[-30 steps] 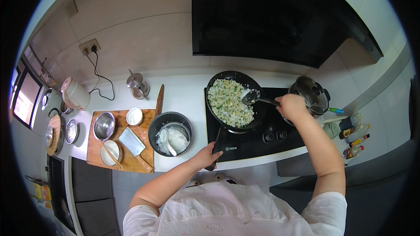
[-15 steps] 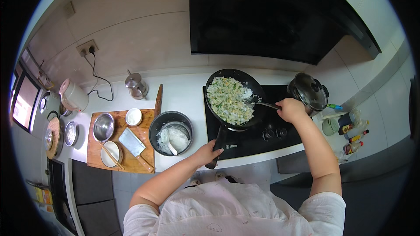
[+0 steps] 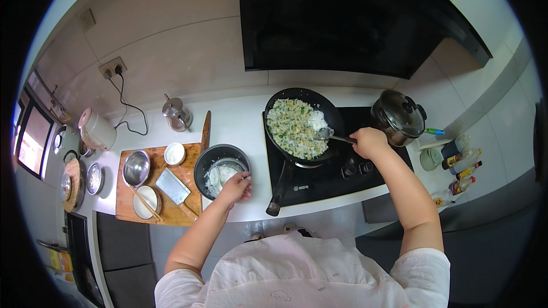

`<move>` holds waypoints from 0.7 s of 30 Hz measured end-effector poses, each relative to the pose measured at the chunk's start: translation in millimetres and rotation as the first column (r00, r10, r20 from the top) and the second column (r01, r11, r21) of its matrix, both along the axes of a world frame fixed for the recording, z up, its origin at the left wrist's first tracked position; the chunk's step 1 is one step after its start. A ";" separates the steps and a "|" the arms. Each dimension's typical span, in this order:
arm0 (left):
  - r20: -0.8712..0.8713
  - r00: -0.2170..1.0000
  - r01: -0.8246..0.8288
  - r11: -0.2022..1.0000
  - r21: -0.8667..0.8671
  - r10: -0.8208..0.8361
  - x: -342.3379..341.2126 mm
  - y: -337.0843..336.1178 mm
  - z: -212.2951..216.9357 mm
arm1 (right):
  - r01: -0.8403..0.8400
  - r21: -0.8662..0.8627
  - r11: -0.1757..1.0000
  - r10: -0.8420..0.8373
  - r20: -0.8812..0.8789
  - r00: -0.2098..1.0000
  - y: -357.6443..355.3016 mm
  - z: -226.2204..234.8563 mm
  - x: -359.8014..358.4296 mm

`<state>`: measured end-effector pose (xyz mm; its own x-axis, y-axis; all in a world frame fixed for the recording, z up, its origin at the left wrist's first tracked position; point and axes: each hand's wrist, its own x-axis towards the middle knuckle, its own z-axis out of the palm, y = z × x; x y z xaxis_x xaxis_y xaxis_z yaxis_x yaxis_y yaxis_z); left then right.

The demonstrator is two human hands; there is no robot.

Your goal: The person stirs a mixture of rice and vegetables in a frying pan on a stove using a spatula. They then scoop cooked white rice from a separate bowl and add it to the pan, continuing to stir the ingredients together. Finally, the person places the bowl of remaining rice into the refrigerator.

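Note:
My right hand is closed round the handle of a spatula, whose head rests in the frying pan. Fried rice with green and yellow bits fills much of the pan. A white clump of rice lies beside the spatula head. The pan's black handle points toward me, untouched. My left hand is over the near right rim of a dark inner pot, its fingers curled. White rice shows inside the pot. The hand covers part of the rice, and what its fingers grip is unclear.
A wooden board holds a cleaver, bowls and chopsticks. Behind the pot stand a knife and a metal jug. A lidded pot sits on the black stove, near several bottles.
My left hand has let go of the pan handle and moved left to the inner pot. My right hand has shifted slightly left with the spatula; the white clump shows more clearly.

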<state>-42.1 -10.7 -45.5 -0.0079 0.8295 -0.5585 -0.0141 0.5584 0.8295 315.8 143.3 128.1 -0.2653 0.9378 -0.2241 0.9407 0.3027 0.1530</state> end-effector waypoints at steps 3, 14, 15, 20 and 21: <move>-0.003 1.000 0.010 1.000 0.004 -0.010 -3.0 -4.9 10.0 | 0.004 -0.005 1.000 -0.004 -0.012 1.000 1.6 12.5 1.0; -0.020 0.971 0.237 0.963 0.127 -0.236 53.2 -12.9 29.2 | 0.032 0.023 0.999 -0.030 -0.062 0.998 5.9 -14.0 -7.8; -0.066 0.967 0.254 0.955 0.152 -0.247 57.1 -12.7 29.4 | 0.021 0.032 0.999 -0.019 -0.065 0.998 7.8 -12.0 -9.4; -0.223 0.939 0.316 0.914 0.255 -0.263 66.9 -12.4 23.6 | 0.051 -0.001 0.999 -0.051 -0.080 0.995 1.2 16.6 -8.3; -0.239 0.936 0.323 0.903 0.284 -0.260 68.5 -12.2 19.1 | 0.058 -0.019 0.998 -0.059 -0.066 0.996 0.1 11.9 -7.7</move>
